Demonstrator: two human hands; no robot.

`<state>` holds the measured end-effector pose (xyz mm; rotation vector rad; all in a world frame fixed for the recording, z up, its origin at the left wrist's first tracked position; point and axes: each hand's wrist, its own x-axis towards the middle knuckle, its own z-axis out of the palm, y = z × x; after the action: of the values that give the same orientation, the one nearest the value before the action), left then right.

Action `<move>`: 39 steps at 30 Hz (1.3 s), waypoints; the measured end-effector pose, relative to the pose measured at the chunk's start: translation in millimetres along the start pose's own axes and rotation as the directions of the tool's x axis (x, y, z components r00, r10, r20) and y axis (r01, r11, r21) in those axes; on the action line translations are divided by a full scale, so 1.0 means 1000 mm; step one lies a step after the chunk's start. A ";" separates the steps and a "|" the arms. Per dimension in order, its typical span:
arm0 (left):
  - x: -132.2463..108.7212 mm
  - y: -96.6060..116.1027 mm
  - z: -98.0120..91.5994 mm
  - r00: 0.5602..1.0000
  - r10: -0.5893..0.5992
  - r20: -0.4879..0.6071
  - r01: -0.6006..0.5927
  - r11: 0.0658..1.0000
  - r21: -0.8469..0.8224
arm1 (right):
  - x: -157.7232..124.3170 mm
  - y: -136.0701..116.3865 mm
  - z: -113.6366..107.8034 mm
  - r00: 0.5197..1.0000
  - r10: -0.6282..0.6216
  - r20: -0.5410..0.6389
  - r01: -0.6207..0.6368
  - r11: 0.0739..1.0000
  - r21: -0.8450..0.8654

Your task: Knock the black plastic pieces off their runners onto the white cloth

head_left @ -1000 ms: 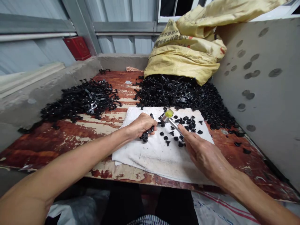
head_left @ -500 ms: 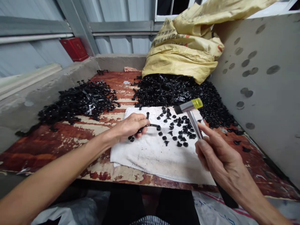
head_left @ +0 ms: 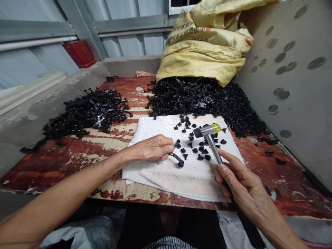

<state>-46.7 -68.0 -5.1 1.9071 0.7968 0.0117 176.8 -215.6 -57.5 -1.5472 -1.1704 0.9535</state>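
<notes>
My left hand (head_left: 155, 148) pinches a black handle-shaped part (head_left: 176, 158) above the white cloth (head_left: 166, 178). One round end of the part points toward me, and another black end shows just past my fingertips. In my right hand (head_left: 240, 180) is a small hammer (head_left: 213, 145), its metal head tipped black on the left and yellow on the right. The hammer head hangs over several small black caps (head_left: 200, 157) scattered on the cloth.
A pile of black handle parts (head_left: 88, 112) lies on the worn red board (head_left: 114, 188) at the left. Behind the cloth, a larger black heap (head_left: 186, 98) spills from a yellow sack (head_left: 199, 62). A pale spotted panel (head_left: 293, 86) stands at the right.
My left hand has moved right, and the black part now angles down toward me. The hammer head has dropped lower over the caps. The view has shifted slightly.
</notes>
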 end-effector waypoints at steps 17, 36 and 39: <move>0.003 -0.002 0.002 0.999 -0.037 0.015 0.037 0.999 -0.037 | 0.000 -0.006 0.000 1.000 0.003 0.025 -0.002 0.999 -0.046; 0.005 0.001 0.002 0.998 -0.048 0.028 0.047 0.999 0.013 | 0.002 -0.001 -0.003 0.994 -0.110 0.015 0.111 0.986 -0.125; 0.006 0.005 0.003 0.997 -0.071 0.005 0.071 0.997 0.032 | 0.001 -0.004 -0.003 0.988 -0.152 0.002 0.150 0.971 -0.185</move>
<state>-38.6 -69.0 -4.8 1.9070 0.8650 -0.0504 178.8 -214.6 -53.4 -1.5806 -1.3792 0.7510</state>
